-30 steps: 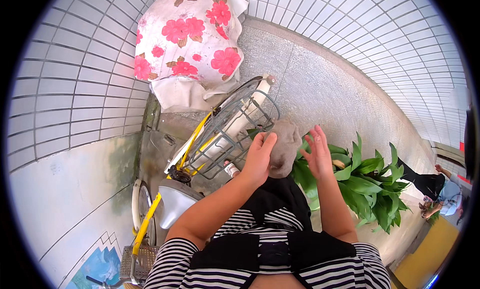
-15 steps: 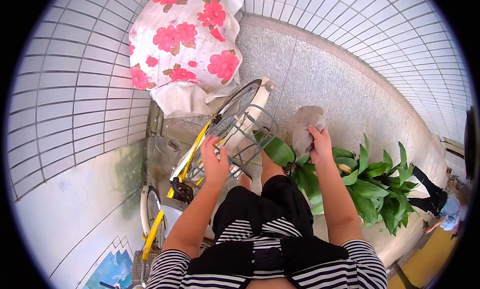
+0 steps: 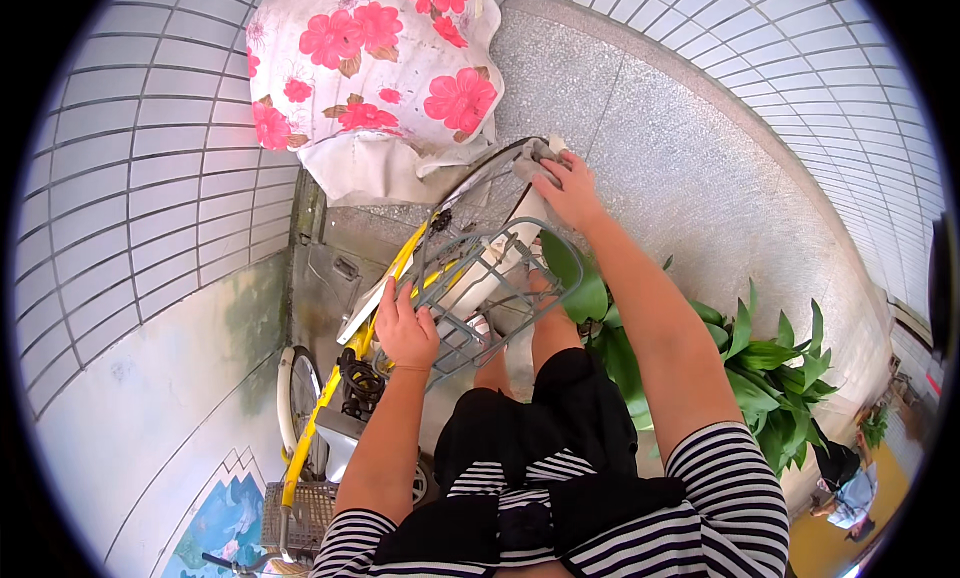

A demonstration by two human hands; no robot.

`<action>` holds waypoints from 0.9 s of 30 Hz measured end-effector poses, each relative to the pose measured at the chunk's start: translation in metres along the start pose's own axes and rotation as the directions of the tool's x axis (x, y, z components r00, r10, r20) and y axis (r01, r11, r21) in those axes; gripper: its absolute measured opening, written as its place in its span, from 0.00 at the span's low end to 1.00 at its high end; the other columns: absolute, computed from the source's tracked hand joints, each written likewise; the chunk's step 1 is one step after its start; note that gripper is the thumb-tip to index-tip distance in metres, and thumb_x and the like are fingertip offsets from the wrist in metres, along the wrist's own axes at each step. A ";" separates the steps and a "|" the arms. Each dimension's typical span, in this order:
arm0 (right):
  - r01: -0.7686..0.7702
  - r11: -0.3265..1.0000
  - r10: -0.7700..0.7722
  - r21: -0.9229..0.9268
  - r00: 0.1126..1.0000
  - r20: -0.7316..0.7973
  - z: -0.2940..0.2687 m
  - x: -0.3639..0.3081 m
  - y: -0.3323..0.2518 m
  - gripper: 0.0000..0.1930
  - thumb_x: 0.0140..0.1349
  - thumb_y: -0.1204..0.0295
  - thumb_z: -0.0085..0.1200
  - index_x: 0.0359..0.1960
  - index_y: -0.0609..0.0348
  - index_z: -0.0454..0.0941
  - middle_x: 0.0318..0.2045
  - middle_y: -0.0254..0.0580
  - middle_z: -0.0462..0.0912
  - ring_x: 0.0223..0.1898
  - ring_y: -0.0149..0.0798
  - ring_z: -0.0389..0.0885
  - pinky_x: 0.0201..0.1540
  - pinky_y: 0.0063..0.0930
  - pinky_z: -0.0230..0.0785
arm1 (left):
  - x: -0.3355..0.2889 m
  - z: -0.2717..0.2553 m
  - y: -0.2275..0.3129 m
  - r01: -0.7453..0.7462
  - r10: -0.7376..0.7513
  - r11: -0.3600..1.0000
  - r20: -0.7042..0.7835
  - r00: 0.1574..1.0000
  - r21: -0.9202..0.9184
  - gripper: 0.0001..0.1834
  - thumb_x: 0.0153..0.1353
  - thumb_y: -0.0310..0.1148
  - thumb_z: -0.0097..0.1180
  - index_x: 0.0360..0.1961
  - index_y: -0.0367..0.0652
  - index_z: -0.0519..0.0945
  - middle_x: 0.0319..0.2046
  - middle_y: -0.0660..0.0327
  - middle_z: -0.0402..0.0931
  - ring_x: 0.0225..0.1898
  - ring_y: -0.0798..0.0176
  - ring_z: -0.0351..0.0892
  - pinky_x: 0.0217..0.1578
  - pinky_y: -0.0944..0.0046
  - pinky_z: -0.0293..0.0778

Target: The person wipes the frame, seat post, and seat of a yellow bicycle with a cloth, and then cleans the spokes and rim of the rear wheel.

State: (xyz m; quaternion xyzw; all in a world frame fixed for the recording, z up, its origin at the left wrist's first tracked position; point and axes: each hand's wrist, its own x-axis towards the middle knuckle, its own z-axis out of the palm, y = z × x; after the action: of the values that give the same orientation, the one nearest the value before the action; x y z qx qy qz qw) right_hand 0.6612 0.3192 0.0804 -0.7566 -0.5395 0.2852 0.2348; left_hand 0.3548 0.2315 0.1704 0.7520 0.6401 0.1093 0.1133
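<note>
My right hand point(image 3: 572, 190) is closed on a crumpled grey-brown cloth point(image 3: 533, 162). It presses the cloth to the far end of the white front fender point(image 3: 528, 210) of a bicycle, just above the wheel. My left hand point(image 3: 405, 330) is at the near left side of the grey wire basket point(image 3: 520, 221), its fingers curled at the basket's edge; what the fingertips grip is partly hidden. The bicycle's yellow frame point(image 3: 412, 253) runs alongside the basket, down past my left hand. A coiled black cable point(image 3: 360, 380) hangs on it.
A flowered cover point(image 3: 390, 88) drapes over something bulky at the far left. Broad-leaved green plants point(image 3: 750, 378) stand to my right. Tiled walls rise on both sides. A second basket point(image 3: 290, 513) is at lower left; another person point(image 3: 853, 493) is at far right.
My right hand has carried the cloth up and left, from beside the plants onto the end of the fender. My left hand has shifted slightly down and left along the basket.
</note>
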 end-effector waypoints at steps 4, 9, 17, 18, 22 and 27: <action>0.086 0.993 -0.097 0.084 0.986 0.139 0.008 -0.003 0.009 0.16 0.52 0.67 0.53 0.44 0.48 0.78 0.53 0.47 0.66 0.54 0.54 0.60 0.55 0.42 0.58 | 0.002 -0.001 0.002 -0.011 0.011 1.000 0.016 1.000 0.003 0.23 0.50 0.31 0.47 0.49 0.36 0.71 0.55 0.45 0.63 0.53 0.43 0.65 0.50 0.52 0.62; 0.463 0.870 -0.492 0.168 0.802 0.339 -0.023 -0.032 -0.005 0.18 0.47 0.71 0.55 0.44 0.45 0.77 0.52 0.43 0.68 0.49 0.49 0.64 0.49 0.36 0.64 | -0.004 0.003 -0.004 -0.008 0.009 1.000 -0.011 1.000 0.027 0.21 0.51 0.36 0.48 0.47 0.40 0.73 0.54 0.51 0.65 0.50 0.47 0.67 0.48 0.52 0.62; 0.564 0.823 -0.526 0.062 0.717 0.458 -0.033 -0.019 -0.007 0.16 0.51 0.71 0.51 0.44 0.45 0.76 0.52 0.37 0.69 0.50 0.48 0.66 0.51 0.39 0.63 | -0.001 0.000 -0.001 -0.022 0.022 0.999 -0.003 1.000 0.026 0.20 0.51 0.36 0.48 0.46 0.42 0.73 0.53 0.53 0.66 0.50 0.48 0.68 0.46 0.54 0.62; 0.488 0.870 -0.477 0.070 0.796 0.372 -0.029 -0.013 -0.001 0.15 0.53 0.71 0.49 0.44 0.45 0.76 0.52 0.37 0.69 0.52 0.48 0.66 0.52 0.42 0.62 | -0.002 0.000 0.000 -0.021 0.021 1.000 0.005 1.000 0.022 0.20 0.51 0.36 0.48 0.46 0.42 0.74 0.53 0.54 0.66 0.49 0.49 0.68 0.46 0.54 0.62; 0.486 0.854 -0.434 -0.186 0.862 0.261 -0.019 0.003 0.007 0.15 0.54 0.69 0.48 0.45 0.46 0.74 0.54 0.36 0.68 0.59 0.47 0.60 0.58 0.54 0.50 | 0.000 0.000 0.001 -0.009 0.009 1.000 0.023 1.000 0.016 0.20 0.49 0.32 0.48 0.45 0.40 0.73 0.52 0.52 0.67 0.49 0.47 0.68 0.47 0.54 0.62; 0.588 0.809 -0.546 0.016 0.739 0.395 -0.012 -0.006 0.009 0.18 0.49 0.70 0.51 0.46 0.45 0.74 0.56 0.36 0.67 0.61 0.45 0.57 0.61 0.57 0.41 | -0.002 0.001 -0.001 -0.012 0.012 1.000 -0.009 1.000 0.027 0.19 0.48 0.32 0.48 0.44 0.40 0.74 0.51 0.53 0.68 0.48 0.48 0.69 0.47 0.54 0.62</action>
State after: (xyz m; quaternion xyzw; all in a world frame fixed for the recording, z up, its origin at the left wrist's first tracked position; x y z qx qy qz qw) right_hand 0.6742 0.3100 0.0838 -0.4976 -0.7939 0.3112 0.1591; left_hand 0.3541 0.2300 0.1696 0.7567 0.6376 0.1047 0.0994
